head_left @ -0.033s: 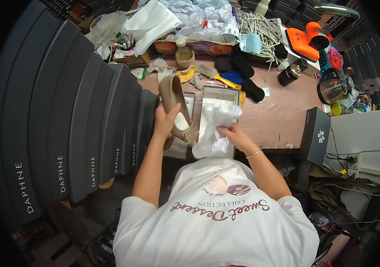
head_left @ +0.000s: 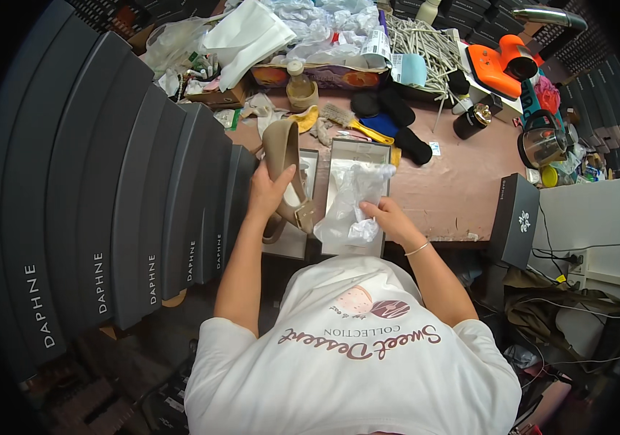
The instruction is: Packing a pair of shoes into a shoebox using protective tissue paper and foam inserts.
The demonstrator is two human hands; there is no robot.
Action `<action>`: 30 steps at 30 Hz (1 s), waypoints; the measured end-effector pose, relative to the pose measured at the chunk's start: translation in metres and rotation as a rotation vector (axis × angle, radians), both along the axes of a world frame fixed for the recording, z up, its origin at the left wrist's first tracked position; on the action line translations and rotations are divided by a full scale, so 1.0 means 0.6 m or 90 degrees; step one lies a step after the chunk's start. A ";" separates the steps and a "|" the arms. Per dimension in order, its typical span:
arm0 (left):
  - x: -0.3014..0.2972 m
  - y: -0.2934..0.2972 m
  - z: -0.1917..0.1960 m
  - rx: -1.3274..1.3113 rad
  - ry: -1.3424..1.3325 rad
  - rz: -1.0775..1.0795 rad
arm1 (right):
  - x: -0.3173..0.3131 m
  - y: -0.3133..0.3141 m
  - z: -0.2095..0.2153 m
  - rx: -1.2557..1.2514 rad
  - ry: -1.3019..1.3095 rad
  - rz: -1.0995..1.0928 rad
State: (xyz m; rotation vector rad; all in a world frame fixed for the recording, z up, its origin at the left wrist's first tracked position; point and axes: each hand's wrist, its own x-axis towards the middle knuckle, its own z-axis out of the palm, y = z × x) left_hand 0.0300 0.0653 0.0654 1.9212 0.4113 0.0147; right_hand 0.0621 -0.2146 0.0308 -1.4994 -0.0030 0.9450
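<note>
A taupe flat shoe with a square buckle (head_left: pixel 286 174) is gripped in my left hand (head_left: pixel 270 190), its heel end up and its toe toward me. Below that hand, the rounded edge of a second taupe shoe (head_left: pixel 274 230) shows; whether my fingers hold it too is hidden. My right hand (head_left: pixel 390 219) pinches crumpled white tissue paper (head_left: pixel 353 199), which lies over an open grey shoebox part (head_left: pixel 361 148) with a pale inside. Beneath the shoes sits another shallow box part (head_left: pixel 288 246), partly covered.
Dark shoeboxes (head_left: pixel 125 181) stand stacked high on my left. One dark box (head_left: pixel 514 221) is at the table's right edge. Across the table lie a yellow-handled brush (head_left: pixel 361 125), black pads (head_left: pixel 413 147), a bottle (head_left: pixel 300 83), a dark jar (head_left: pixel 472 122) and a carton of tissue paper (head_left: pixel 317 76).
The shoe in my left hand has turned slightly, its buckle end shifting left. My right hand has moved a little to the right, and the tissue paper lies flatter over the box.
</note>
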 end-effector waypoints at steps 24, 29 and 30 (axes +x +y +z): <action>-0.058 -0.065 -0.040 -0.260 -0.191 0.189 | 0.024 -0.048 -0.062 -0.301 -0.532 0.053; -0.039 -0.122 -0.105 -0.239 -0.105 0.090 | 0.084 -0.094 0.043 0.386 -0.007 -0.311; -0.034 -0.124 -0.125 -0.117 -0.109 0.037 | 0.091 -0.101 0.047 0.449 0.023 -0.335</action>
